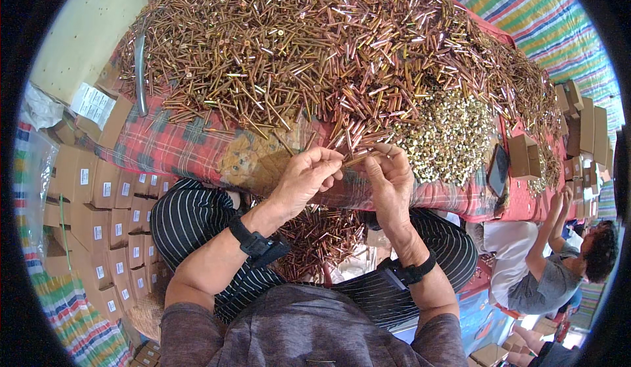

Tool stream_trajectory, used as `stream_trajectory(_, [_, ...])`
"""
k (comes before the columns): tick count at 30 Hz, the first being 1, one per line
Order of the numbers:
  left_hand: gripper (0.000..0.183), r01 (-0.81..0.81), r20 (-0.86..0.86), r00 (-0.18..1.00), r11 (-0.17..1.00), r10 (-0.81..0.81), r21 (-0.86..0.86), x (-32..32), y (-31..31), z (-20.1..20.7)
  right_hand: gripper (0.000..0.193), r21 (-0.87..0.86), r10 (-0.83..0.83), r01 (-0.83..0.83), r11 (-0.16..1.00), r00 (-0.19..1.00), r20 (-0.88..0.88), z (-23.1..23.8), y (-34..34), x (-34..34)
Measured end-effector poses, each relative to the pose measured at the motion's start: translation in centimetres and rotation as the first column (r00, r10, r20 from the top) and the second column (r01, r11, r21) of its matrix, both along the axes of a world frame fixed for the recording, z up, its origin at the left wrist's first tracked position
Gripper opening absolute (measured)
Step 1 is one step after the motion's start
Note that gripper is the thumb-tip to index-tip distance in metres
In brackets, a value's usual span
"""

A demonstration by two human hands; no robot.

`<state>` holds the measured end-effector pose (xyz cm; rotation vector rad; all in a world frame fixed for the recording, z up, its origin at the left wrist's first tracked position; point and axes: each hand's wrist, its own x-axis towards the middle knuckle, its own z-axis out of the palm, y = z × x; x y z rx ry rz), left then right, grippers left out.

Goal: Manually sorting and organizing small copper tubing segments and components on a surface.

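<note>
My left hand (310, 175) and my right hand (390, 175) are close together over the near edge of a cloth-covered table. In my right hand a thin copper-coloured metal rod (358, 159) points toward the left fingertips. The left thumb and forefinger are pinched together; whatever is between them is too small to make out. Just beyond my hands lies a wide heap of similar copper-coloured rods (282, 45). Right of it, beside my right hand, sits a pile of small shiny gold and silver metal pieces (444, 140).
More rods (322, 242) lie below the table edge, between my knees. Stacked labelled cardboard boxes (105, 216) stand at left. A curved grey bar (140, 71) rests at the heap's left. At right are a dark flat object (498, 170), an open carton (524, 156) and a seated person (552, 268).
</note>
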<state>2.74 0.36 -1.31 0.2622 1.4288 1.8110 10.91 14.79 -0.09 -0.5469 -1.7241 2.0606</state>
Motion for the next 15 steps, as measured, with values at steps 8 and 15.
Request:
stream_trajectory(8, [0.032, 0.027, 0.067, 0.997, 1.0, -0.028, 0.007, 0.3, 0.2, 0.0, 0.017, -0.031, 0.028, -0.027, 0.999, 0.999, 0.03, -1.0, 0.5, 1.0])
stream_trajectory(15, [0.028, 0.11, 0.039, 0.993, 0.994, -0.109, -0.024, 0.4, 0.4, 0.1, 0.013, 0.536, 0.035, -0.095, 0.839, 0.992, 0.122, -0.5, -0.2, 1.2])
